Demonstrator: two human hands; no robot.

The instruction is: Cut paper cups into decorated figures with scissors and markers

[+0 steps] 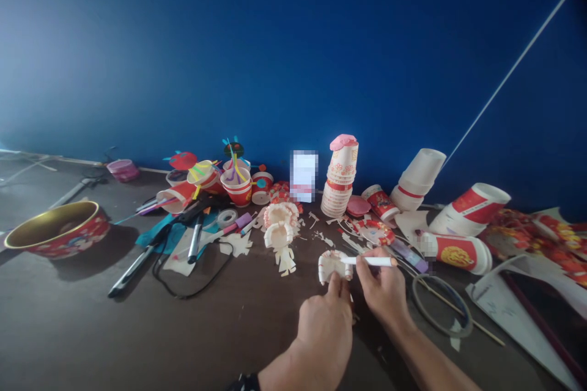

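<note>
My left hand [323,330] presses its fingertips on the lower part of a curled white paper piece [326,266] with red marks along its rolled rim. The piece looks cut from a paper cup and lies on the dark table. A white marker [376,261] with an orange end is gripped in my right hand [384,290]. Its left end meets the right side of the curled rim; the exact tip is too small to make out. Just behind and to the left lie similar curled paper pieces [279,235] and a figure-shaped paper cutout [285,261].
A lit phone [303,176] leans on the blue wall. Stacked paper cups [337,195] stand beside it, with toppled cups [463,253] at right. A tape ring [443,305] lies near my right forearm. Markers [137,269] and a gold-lined bowl [82,235] are at left.
</note>
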